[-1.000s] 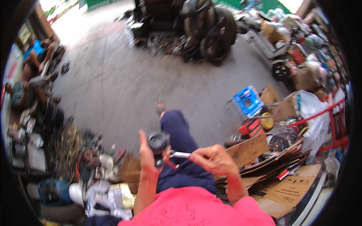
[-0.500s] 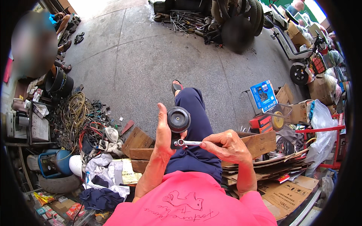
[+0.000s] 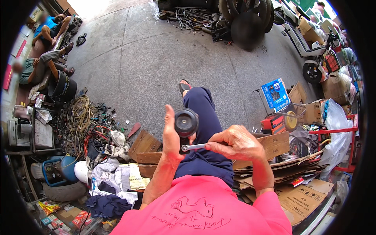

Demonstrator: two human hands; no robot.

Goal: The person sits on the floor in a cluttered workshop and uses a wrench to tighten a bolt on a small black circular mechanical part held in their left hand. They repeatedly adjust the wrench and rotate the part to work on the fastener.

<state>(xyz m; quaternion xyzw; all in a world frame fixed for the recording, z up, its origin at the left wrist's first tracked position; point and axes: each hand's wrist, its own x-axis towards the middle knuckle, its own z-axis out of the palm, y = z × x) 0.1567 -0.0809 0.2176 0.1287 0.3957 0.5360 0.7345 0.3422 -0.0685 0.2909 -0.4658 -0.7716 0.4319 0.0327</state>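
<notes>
My left hand [image 3: 170, 137] grips a round black disc-shaped part [image 3: 186, 122], which looks like a vehicle horn. Its thumb points up along the left side, and a fingertip shows below the disc on the right. A dark bracket [image 3: 183, 141] sticks out from under the disc toward me. In my right hand [image 3: 238, 143], pinched between thumb and fingers, is a silver wrench [image 3: 197, 147]. The wrench's ring end sits around a small fastener at the bracket's near end. Both hands are over my lap, above the dark blue trousers [image 3: 201, 117].
Wooden boards [image 3: 270, 147] and flattened cardboard [image 3: 301, 199] lie at my right, near a blue box [image 3: 275, 95]. Coiled cables [image 3: 78, 113] and scrap heap up on the left, with clothes [image 3: 113, 180] closer in. Two people sit at the far left. A white scooter [image 3: 301, 43] stands at far right.
The wrench's ring end has come down onto the fastener on the bracket, and my right hand has risen slightly, tilting the handle up. The black disc has tipped a little.
</notes>
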